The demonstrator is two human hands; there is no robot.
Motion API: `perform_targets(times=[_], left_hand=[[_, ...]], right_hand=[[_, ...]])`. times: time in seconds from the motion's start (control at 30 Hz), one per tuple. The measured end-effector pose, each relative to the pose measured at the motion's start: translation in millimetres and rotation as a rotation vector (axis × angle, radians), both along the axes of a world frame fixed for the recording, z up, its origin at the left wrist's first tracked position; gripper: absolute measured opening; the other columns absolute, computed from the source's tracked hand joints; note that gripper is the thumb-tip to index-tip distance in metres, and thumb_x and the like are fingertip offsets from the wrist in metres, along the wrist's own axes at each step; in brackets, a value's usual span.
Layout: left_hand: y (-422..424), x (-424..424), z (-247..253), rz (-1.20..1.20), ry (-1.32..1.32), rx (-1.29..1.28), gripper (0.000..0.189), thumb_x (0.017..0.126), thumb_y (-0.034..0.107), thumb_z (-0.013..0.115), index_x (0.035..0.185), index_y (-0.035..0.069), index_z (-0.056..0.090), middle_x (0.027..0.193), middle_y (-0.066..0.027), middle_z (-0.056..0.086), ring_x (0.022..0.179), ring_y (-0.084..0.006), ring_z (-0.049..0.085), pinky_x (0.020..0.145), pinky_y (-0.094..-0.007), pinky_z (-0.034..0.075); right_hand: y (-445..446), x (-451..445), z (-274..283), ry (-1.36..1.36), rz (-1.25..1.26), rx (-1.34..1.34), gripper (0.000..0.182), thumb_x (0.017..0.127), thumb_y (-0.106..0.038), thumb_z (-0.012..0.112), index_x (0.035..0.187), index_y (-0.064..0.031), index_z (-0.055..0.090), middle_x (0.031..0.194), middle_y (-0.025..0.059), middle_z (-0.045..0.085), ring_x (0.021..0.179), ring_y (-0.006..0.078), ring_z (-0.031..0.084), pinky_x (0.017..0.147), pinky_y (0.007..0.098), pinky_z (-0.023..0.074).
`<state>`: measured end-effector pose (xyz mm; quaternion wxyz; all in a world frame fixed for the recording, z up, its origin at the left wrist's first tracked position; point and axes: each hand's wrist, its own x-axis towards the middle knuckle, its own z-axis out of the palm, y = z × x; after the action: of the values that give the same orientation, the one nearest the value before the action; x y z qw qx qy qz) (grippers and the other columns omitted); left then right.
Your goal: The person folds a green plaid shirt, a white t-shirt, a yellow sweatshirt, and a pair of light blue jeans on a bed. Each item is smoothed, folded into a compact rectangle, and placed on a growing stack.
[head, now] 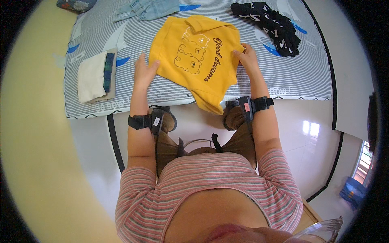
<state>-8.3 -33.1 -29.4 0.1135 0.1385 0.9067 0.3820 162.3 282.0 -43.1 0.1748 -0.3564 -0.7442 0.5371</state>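
Observation:
A yellow sweatshirt (164,45) lies spread on the striped bed sheet (133,85), turned sideways, with bear outlines and lettering printed on its front. One sleeve hangs over the bed's near edge; the other is bent across the far side. My left hand (145,70) rests at the garment's left edge with fingers apart, the thumb close to the cloth. On the opposite side, my right hand (248,58) pinches the sweatshirt's right edge between thumb and fingers. Both wrists wear black straps with small devices.
Folded cream and plaid cloths (92,77) are stacked at the bed's left. Light blue jeans (152,9) lie at the far side, and a bunched black patterned garment (270,27) at the far right. A dark patterned pillow (77,4) sits in the far left corner.

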Motion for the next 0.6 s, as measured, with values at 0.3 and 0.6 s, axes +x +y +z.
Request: perform_targets(times=[0.3, 0.6], left_hand=[[-2, -8, -2, -0.252, -0.218, 0.151, 0.067, 0.071, 0.013, 0.066, 0.129, -0.002, 0.034, 0.115, -0.0227, 0.053, 0.105, -0.0319, 0.054, 0.092, -0.034, 0.04], [-25, 40, 39, -0.471, -0.346, -0.145, 0.084, 0.069, 0.007, 0.067, 0.137, -0.003, 0.019, 0.116, -0.0252, 0.051, 0.103, -0.0262, 0.056, 0.084, -0.0307, 0.045]], right_hand=[[9, -5, 1, 0.038, 0.015, 0.187, 0.051, 0.067, -0.007, 0.066, 0.115, 0.0021, 0.052, 0.093, 0.0179, 0.063, 0.08, 0.0248, 0.062, 0.071, 0.0322, 0.0488], [25, 17, 12, -0.24, 0.053, 0.456, 0.055, 0.067, -0.009, 0.066, 0.118, 0.0022, 0.048, 0.097, 0.0183, 0.062, 0.085, 0.0293, 0.062, 0.074, 0.036, 0.0483]])
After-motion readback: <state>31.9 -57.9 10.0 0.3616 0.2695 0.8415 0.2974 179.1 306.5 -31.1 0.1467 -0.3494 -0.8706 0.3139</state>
